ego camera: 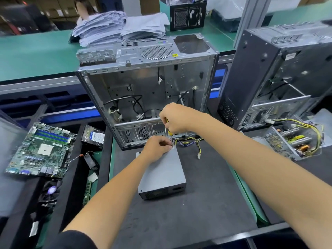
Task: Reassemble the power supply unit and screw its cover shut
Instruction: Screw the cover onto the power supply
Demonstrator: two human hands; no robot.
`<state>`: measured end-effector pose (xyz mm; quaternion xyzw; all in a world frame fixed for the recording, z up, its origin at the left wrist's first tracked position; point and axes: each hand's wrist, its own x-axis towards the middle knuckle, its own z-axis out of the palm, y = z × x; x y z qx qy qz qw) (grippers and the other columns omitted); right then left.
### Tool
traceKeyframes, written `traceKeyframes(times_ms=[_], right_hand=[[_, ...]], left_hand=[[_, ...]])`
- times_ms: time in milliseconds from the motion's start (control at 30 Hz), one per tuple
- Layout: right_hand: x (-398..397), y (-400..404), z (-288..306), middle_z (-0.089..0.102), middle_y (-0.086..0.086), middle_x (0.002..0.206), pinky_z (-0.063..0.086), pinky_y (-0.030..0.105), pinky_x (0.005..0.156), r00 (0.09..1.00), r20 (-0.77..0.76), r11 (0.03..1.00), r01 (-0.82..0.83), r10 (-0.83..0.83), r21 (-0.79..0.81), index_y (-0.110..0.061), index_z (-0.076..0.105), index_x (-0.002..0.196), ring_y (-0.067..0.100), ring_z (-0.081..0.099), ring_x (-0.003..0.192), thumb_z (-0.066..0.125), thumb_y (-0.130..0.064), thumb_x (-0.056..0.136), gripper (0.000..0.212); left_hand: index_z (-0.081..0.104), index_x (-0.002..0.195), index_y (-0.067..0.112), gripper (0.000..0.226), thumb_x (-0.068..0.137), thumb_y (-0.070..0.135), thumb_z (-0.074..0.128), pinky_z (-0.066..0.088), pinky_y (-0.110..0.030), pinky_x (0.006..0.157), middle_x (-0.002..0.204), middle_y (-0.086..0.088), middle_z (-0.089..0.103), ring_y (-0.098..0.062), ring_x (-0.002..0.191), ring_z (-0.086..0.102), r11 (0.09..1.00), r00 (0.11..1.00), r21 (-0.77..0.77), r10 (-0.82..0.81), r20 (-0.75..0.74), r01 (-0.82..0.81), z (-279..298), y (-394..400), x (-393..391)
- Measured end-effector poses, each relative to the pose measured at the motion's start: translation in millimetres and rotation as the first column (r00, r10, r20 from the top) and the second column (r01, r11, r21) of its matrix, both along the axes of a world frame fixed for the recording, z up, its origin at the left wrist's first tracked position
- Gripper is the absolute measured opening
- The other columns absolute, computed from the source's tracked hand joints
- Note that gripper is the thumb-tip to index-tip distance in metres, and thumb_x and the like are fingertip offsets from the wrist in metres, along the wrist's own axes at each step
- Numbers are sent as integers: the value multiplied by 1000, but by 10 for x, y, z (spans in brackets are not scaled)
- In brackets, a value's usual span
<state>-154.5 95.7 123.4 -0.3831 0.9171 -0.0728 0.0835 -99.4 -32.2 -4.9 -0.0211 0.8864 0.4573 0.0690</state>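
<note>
We see the PSU [162,177], a grey sheet-metal box with a smooth matte lid and a perforated near face, lying flat on the dark mat [197,212] in front of us. A bundle of yellow, black and purple wires [188,141] leaves its far end and trails right, ending in a small white plug.

Our right hand [175,118] curls round the yellow-and-black handle of a screwdriver [169,131], whose thin steel shaft stands nearly upright with its tip at the far corner of the lid. Our left hand [157,145] rests on that same corner, fingers curled in and pinching close round the shaft's tip; whether a screw sits under them we cannot tell, as the fingers hide the spot.

Just beyond the box lies an open case [143,90], bare galvanised steel, with loose black cables inside; its front rim stands right behind the wires. To the right, a second dark case [260,72] stands tilted, and near it an uncovered supply [291,142] shows coils, a mesh wall and yellow leads. To the left, a green motherboard [41,148] lies beside a hard drive [93,136]. Farther back, a stack of grey sheets [116,26] and a black carton [187,15] sit on the green bench [36,51].
</note>
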Motion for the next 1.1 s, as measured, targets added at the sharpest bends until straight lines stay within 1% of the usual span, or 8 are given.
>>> traceKeyframes(times_ms=[67,200,333,433,600,900,1033,1100], right_hand=[[10,-22,18,55,1,70,30,22,44,998,-67,999,6,-3,43,-12,56,66,19,55,63,59,-2,78,16],[53,-59,10,37,1,67,25,26,44,988,-155,986,18,8,167,-16,33,64,15,41,54,57,-12,86,33],[79,-69,18,41,1,68,28,27,44,986,-165,961,41,5,273,-13,40,71,15,43,55,49,-16,93,23],[93,-74,78,42,3,84,36,31,50,998,-54,950,7,10,311,-11,44,83,19,50,65,51,-15,87,10],[131,-133,132,36,4,67,31,27,48,998,-34,965,-44,55,258,-14,31,62,18,38,56,51,0,78,30],[154,-179,71,38,3,67,28,27,45,993,-118,956,26,8,291,-13,33,65,17,41,56,50,-9,88,28],[163,-137,92,35,3,85,27,28,47,1000,-31,956,10,-1,295,-9,39,86,16,43,61,52,-15,85,14],[159,-132,116,36,5,88,28,27,48,1000,6,954,-8,7,299,-8,39,81,15,42,61,52,-10,84,13]], left_hand=[[75,85,12,5,84,14,70,49,-28,72,85,-3,72,-12,73,60,1000,1000,10,26,11,-26,-3,8,7],[76,88,13,7,85,15,70,50,-25,75,89,-3,73,-16,81,63,999,999,0,36,27,-36,9,8,18],[76,87,14,7,85,15,70,45,-15,65,87,-4,73,-12,75,60,999,999,-5,48,14,-48,4,18,40],[76,88,15,8,85,16,70,44,-14,67,88,1,72,-10,78,60,999,999,-13,50,16,-50,3,16,39],[76,87,15,8,84,16,69,44,-19,68,87,5,71,-11,82,61,997,997,-18,76,15,-76,-4,34,43],[77,87,17,9,84,15,69,39,-14,61,85,10,69,-3,75,57,992,991,7,128,22,-129,-33,52,65],[77,85,18,9,83,15,69,43,-16,65,86,8,71,-5,77,59,993,993,15,118,7,-118,-37,45,65],[77,86,17,9,84,15,68,44,-19,67,87,5,72,-8,79,59,994,994,9,111,7,-111,-34,46,63]])
